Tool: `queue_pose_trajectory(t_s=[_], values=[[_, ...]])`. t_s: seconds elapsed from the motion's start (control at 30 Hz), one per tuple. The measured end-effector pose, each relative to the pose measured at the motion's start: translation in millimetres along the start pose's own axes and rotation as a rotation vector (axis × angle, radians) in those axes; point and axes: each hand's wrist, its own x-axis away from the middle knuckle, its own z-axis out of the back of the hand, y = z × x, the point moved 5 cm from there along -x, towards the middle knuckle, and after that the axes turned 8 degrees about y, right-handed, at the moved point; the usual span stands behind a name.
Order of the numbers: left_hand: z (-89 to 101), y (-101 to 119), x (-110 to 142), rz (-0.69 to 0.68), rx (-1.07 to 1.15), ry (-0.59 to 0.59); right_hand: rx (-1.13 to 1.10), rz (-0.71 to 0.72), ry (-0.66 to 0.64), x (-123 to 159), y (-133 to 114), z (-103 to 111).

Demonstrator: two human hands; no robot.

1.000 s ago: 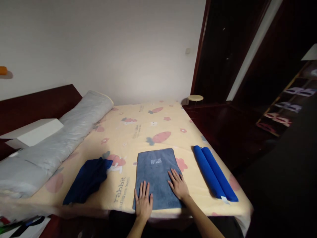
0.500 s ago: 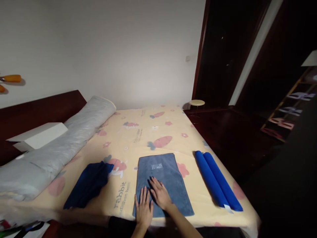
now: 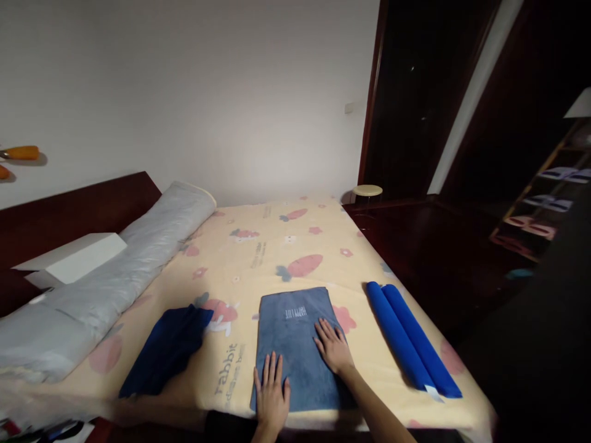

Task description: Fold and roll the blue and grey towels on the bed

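Observation:
A grey-blue towel [image 3: 300,351] with "HAPPY LIFE" lettering lies flat on the bed near its front edge. My left hand [image 3: 272,391] rests palm down on the towel's lower left part, fingers extended. Over at the towel's right edge, my right hand [image 3: 334,346] is also laid flat, its fingers spread. Neither hand grips anything. Left of the towel lies a crumpled dark blue cloth [image 3: 168,351]. To the right is a bright blue cloth rolled from two sides [image 3: 410,338], a white tag at its near end.
The bed sheet [image 3: 258,271] is cream with radish and flower prints. A long grey rolled bedding bundle [image 3: 152,240] lies along the headboard [image 3: 78,206], with a white box [image 3: 87,255] on it. A round stool [image 3: 367,191] and a shoe rack [image 3: 526,224] stand beyond the bed.
My right hand has slid across the towel from the middle to its right edge. My left hand stays on the lower left, nearly unmoved. The view has shifted slightly.

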Motion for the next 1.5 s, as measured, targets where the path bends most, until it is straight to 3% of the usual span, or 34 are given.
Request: queue_pose_trajectory(t_s=[0.1, 0.2, 0.37, 0.47, 0.57, 0.7, 0.87, 1.0, 1.2, 1.3, 1.4, 1.5], values=[[9.4, 5.3, -16.8, 0.099, 0.007, 0.016, 0.018, -0.045, 0.05, -3.4, 15.5, 0.4], [15.4, 17.4, -43.5, 0.135, 0.04, 0.046, -0.006, 0.005, 0.106, -3.8, 2.4, -1.9], [-7.9, 47.1, -79.2, -0.198, 0.16, 0.025, -0.116, 0.222, 0.036, 1.9, -47.3, -16.0], [-30.5, 40.5, -85.9, -0.244, 0.111, -0.044, -0.152, 0.266, -0.031, 4.3, -57.2, -22.8], [-39.5, 15.1, -86.6, -0.185, 0.028, -0.042, -0.124, 0.212, -0.033, 1.6, -38.8, -18.9], [-35.2, -21.0, -84.7, -0.088, -0.069, 0.014, -0.028, 0.022, 0.042, -3.2, 12.6, -4.8], [-31.9, -32.0, -82.1, -0.069, -0.102, 0.012, 0.058, -0.097, 0.074, -2.7, 44.0, -1.7], [-31.5, -29.4, -81.2, -0.06, -0.083, -0.012, 0.035, -0.058, 0.12, -9.1, 20.1, -0.3], [-30.4, -29.9, -81.4, -0.028, -0.045, -0.044, -0.114, 0.208, 0.035, -20.8, -62.4, -9.9], [-31.7, -30.1, -81.7, -0.032, -0.023, -0.067, -0.157, 0.314, -0.02, -21.7, -88.9, -21.8], [-32.3, -29.9, -81.7, -0.038, -0.012, -0.077, -0.158, 0.363, -0.079, -23.8, -89.7, -31.2], [-30.8, -29.1, -81.3, -0.037, -0.006, -0.077, -0.104, 0.273, -0.087, -32.6, -61.9, -29.9]])
